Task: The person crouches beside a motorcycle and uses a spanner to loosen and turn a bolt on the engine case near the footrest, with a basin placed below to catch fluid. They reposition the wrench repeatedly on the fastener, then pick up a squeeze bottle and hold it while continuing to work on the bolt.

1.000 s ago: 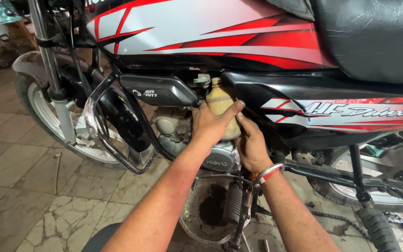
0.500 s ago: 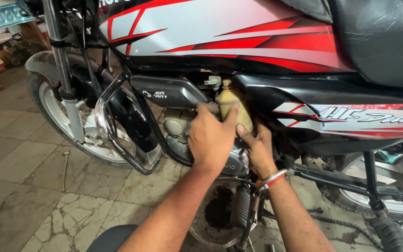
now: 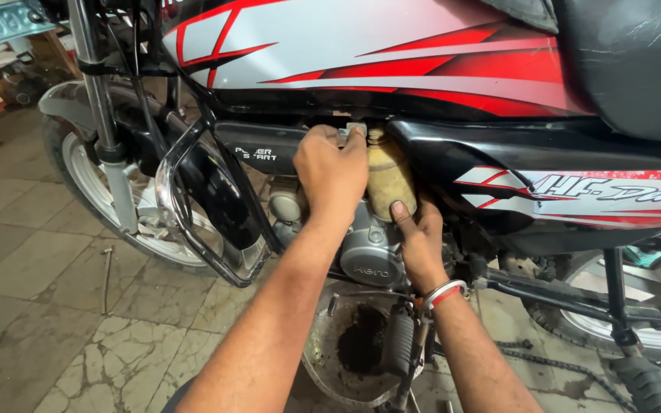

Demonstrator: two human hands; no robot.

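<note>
A red, white and black motorcycle [image 3: 392, 53] stands side-on in front of me. My right hand [image 3: 416, 237] holds a grimy yellowish plastic bottle [image 3: 389, 177] from below, upright against the engine [image 3: 369, 256], its neck up under the fuel tank. My left hand [image 3: 330, 172] is raised beside the bottle's top, fingers pinched on a small grey lever or tap [image 3: 355, 128] under the tank. A red and white bangle [image 3: 444, 294] sits on my right wrist.
A dirty metal drain pan [image 3: 330, 359] with dark oil lies on the floor under the engine, beside the footpeg [image 3: 401, 344]. The chrome crash guard [image 3: 185, 206] and front wheel [image 3: 109, 199] are at left. A thin metal tool [image 3: 106, 279] lies on the cracked tiles.
The view has moved closer. My left hand rose from the engine side to the small tap under the tank. My right hand keeps the bottle, now raised higher beneath the tank.
</note>
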